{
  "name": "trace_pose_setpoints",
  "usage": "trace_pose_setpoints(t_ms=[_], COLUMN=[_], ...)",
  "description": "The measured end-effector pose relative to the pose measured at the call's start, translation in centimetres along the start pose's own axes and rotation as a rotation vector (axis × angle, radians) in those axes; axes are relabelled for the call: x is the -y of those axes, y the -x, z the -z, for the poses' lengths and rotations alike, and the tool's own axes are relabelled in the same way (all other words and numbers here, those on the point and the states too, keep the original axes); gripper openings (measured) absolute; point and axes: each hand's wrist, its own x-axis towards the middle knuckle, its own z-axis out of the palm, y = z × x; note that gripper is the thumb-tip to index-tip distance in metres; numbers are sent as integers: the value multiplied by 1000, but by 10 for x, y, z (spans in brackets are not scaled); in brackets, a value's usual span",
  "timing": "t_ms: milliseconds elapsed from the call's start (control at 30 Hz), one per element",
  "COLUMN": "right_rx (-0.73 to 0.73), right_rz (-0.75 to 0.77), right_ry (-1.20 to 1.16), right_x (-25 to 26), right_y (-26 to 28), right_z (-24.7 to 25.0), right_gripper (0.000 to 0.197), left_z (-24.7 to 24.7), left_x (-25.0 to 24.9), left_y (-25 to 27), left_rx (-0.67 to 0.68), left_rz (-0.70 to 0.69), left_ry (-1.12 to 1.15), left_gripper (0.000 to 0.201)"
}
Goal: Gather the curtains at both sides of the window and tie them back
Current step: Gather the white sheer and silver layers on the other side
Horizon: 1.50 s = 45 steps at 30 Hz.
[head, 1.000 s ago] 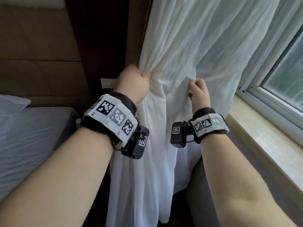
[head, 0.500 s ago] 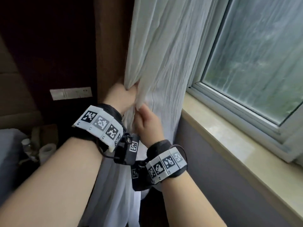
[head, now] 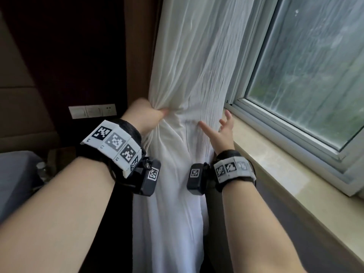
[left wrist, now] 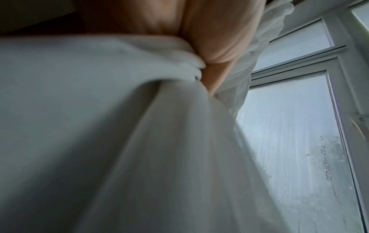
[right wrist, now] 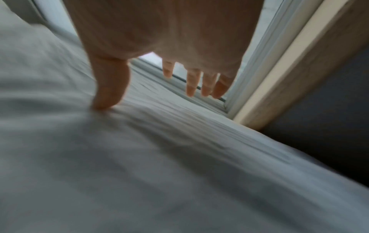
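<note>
A white sheer curtain (head: 193,71) hangs bunched at the left side of the window (head: 315,66). My left hand (head: 146,113) grips a gathered fold of it at about sill height, fingers hidden in the cloth; the left wrist view shows the curled fingers (left wrist: 217,47) clamped on the curtain (left wrist: 119,141). My right hand (head: 220,127) is spread open at the curtain's right edge, holding nothing. In the right wrist view its thumb touches the curtain (right wrist: 139,157) and the fingers (right wrist: 191,85) point straight toward the window frame.
A pale stone sill (head: 285,174) runs along the right under the white window frame (head: 275,131). A brown curtain or panel (head: 137,56) stands left of the sheer. Wall switches (head: 92,111) and a bed corner (head: 13,174) lie at the left.
My right hand has let go of the curtain near my left hand and moved right, fingers spread. The left hand keeps its grip. The view has shifted slightly.
</note>
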Motion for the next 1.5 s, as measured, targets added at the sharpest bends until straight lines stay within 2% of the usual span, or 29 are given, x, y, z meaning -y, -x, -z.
trace_pose_setpoints(t_ms=[67, 133, 167, 267, 367, 533, 667, 767, 867, 933, 1000, 1067, 1167, 1233, 1300, 1367, 1433, 1467, 1500], right_rx=[158, 252, 276, 199, 129, 1, -104, -120, -48, 88, 212, 256, 302, 338, 354, 386, 456, 479, 447], right_rz=[-106, -130, -110, 86, 109, 117, 220, 240, 377, 524, 652, 725, 746, 751, 794, 869, 903, 863, 780], right_ry=[1, 23, 59, 197, 149, 46, 19, -15, 76, 139, 113, 71, 117, 211, 286, 316, 300, 271, 211], right_x=[-2, 2, 4, 6, -3, -11, -1, 6, 17, 27, 33, 38, 40, 42, 47, 52, 53, 51, 47], right_y=[-17, -32, -37, -48, -44, -16, 18, 39, 52, 62, 73, 78, 74, 67, 63, 61, 56, 52, 48], right_z=[-6, -15, -22, -31, -27, -4, 14, 25, 18, -2, -25, -40, -44, -43, -44, -49, -45, -40, -33], right_gripper=[111, 107, 91, 12, 19, 19, 14, 17, 25, 30, 36, 36, 24, 21, 20, 15, 7, 4, 10], left_z=[1, 2, 3, 7, 16, 23, 19, 17, 15, 13, 13, 14, 17, 19, 22, 28, 29, 30, 30], left_x=[1, 2, 3, 3, 8, 13, 13, 13, 12, 11, 10, 9, 8, 8, 4, -2, -8, -10, -10], left_y=[3, 6, 7, 6, -1, -8, -12, -14, -12, -10, -7, -7, -5, -2, 0, 1, -3, -6, -8], left_rx=[-10, -10, -8, -19, -74, -150, -154, -145, -131, -118, -96, -79, -54, 5, 73, 126, 106, 67, 37], left_rz=[3, 1, 3, -10, -15, -29, -29, -28, -39, -49, -61, -63, -70, -62, -38, -36, -65, -85, -94], left_ry=[2, 5, 5, -20, -61, -133, -165, -172, -171, -171, -178, -197, -174, -71, 4, -38, -133, -164, -187], left_gripper=[46, 44, 44, 44, 44, 43, 41, 40, 39, 39, 40, 44, 48, 54, 60, 57, 47, 45, 44])
